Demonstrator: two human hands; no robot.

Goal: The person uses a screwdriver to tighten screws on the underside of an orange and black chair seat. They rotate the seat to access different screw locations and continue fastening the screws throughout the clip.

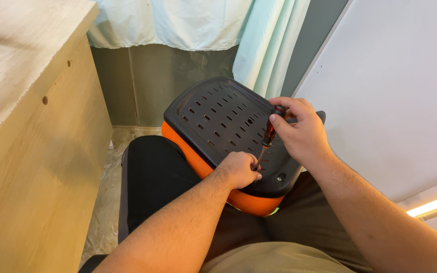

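Driving a screw, probably, into seat base (218,114): right hand (302,132) clamped on screwdriver (268,135), left hand (238,169) closed around tip; next, steady turning pressure.

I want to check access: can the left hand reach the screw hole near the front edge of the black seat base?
Probably yes. The left hand rests on the seat base, and the hole lies just beside it with nothing between. The right hand holds the screwdriver higher up.

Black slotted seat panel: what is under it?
Under the black slotted seat panel an orange mesh cushion shows along the near edge, resting on the person's lap. The rest of the cushion is covered by the panel.
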